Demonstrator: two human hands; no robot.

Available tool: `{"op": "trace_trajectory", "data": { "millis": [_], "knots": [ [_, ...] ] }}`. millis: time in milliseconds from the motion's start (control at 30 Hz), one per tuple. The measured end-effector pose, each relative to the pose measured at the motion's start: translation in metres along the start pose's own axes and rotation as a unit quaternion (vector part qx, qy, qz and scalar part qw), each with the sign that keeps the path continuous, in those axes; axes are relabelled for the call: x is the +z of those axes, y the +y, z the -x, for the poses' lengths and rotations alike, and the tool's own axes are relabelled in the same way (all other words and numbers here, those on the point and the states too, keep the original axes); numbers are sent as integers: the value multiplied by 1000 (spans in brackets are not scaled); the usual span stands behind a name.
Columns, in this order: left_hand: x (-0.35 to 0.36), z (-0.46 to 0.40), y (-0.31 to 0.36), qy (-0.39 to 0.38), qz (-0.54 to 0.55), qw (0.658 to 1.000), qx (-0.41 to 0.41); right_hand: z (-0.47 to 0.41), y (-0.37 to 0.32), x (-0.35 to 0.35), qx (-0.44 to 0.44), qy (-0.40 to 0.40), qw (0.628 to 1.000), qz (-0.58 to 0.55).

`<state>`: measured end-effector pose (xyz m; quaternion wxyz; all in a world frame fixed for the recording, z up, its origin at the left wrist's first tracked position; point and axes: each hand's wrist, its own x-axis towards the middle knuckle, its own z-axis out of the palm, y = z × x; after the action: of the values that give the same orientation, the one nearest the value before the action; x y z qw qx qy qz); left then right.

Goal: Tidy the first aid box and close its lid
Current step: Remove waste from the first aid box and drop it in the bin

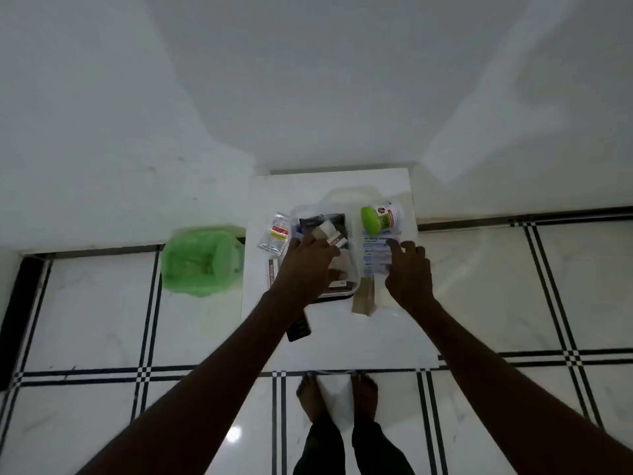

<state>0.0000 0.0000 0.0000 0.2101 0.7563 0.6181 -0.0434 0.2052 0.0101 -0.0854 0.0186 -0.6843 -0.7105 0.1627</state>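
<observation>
A clear plastic first aid box point(356, 286) stands open on a small white table point(342, 344), with dark packets and a grey pad inside. Its clear lid point(346, 195) lies behind it. My left hand point(308, 265) reaches into the box, with fingers and thumb around a small white carton with a brown stripe point(336, 241). My right hand point(409, 269) rests with spread fingers on a blue-printed antiseptic bandage packet point(375, 255), just right of the box. A green-capped bottle point(371, 219) lies on its side behind that packet.
A foil sachet point(275, 234) and a brown-striped carton point(271, 274) lie left of the box. A tan packet point(363, 299) sits at its front right, and a dark strip point(299, 329) lies under my left forearm. A green-lined bin point(200, 260) stands on the floor to the left.
</observation>
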Motion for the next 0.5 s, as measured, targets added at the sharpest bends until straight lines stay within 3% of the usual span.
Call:
{"op": "trace_trajectory", "data": {
  "millis": [200,500],
  "knots": [
    [10,2,-14,-20,-41,998,50,-20,0,5,-47,38,998,30],
    [11,11,-16,101,-83,989,69,-35,-10,6,-50,13,996,78]
  ]
}}
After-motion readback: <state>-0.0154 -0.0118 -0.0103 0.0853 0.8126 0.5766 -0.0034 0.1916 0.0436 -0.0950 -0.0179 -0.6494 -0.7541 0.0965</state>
